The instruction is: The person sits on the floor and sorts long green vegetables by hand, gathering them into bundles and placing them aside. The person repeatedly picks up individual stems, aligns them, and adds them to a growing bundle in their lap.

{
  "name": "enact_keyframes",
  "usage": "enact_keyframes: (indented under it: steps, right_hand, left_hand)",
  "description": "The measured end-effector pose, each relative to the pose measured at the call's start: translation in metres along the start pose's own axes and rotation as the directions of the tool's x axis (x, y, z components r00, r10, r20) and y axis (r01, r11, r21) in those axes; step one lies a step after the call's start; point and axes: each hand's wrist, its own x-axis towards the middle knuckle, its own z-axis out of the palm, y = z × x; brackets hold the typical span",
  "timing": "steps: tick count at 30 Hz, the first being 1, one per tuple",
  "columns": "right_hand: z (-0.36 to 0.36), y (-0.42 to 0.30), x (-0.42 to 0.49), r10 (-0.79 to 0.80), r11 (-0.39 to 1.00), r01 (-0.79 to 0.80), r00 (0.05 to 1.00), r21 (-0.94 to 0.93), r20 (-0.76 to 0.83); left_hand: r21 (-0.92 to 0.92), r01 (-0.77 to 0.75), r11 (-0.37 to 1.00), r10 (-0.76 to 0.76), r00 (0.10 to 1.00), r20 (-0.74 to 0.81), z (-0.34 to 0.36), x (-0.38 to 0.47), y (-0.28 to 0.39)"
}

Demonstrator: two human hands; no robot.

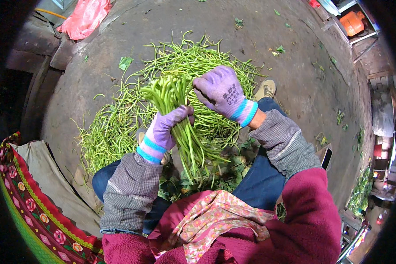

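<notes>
My left hand (166, 128), in a purple glove with a blue-striped cuff, is closed around a thick bundle of long green stems (168, 94). The bundle's upper ends fan out above the fist, and its thinner ends hang down toward my lap. My right hand (219, 87), in a matching glove that bears writing, is curled just right of the bundle's upper part. A thin stem seems to run beside its fingers; whether they grip it cannot be told. Beneath both hands, a large loose heap of green stems (109, 135) spreads over the floor.
Green leaves (174, 188) lie between my legs. A patterned red cloth (36, 211) and a grey cloth (52, 178) are at the lower left, a pink plastic bag (87, 19) at the upper left. A phone-like object (327, 159) rests at right; an orange gas cylinder (352, 23) stands farther up.
</notes>
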Motion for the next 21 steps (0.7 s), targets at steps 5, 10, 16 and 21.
enact_keyframes:
  steps: [5, 10, 16, 21]
  right_hand:
    - [0.003, 0.004, 0.001, -0.077, 0.994, 0.072, 0.996, -0.077, -0.052]
    - [0.007, 0.005, -0.002, -0.01, 1.0, 0.009, 0.998, 0.021, 0.069]
    - [0.013, 0.0, 0.0, 0.435, 0.181, -0.662, 0.718, 0.728, 0.544]
    - [0.016, 0.106, -0.023, 0.577, -0.353, -0.334, 0.658, 0.874, 0.484]
  left_hand:
    - [-0.009, 0.009, 1.0, -0.01, 0.991, -0.131, -0.003, 0.0, -0.001]
    - [0.044, 0.068, 0.997, -0.066, 0.996, -0.062, 0.007, -0.004, 0.006]
    - [0.11, -0.087, 0.99, 0.081, 0.995, 0.059, 0.006, -0.002, 0.013]
    - [0.052, -0.102, 0.993, 0.092, 0.982, 0.163, 0.014, -0.009, 0.008]
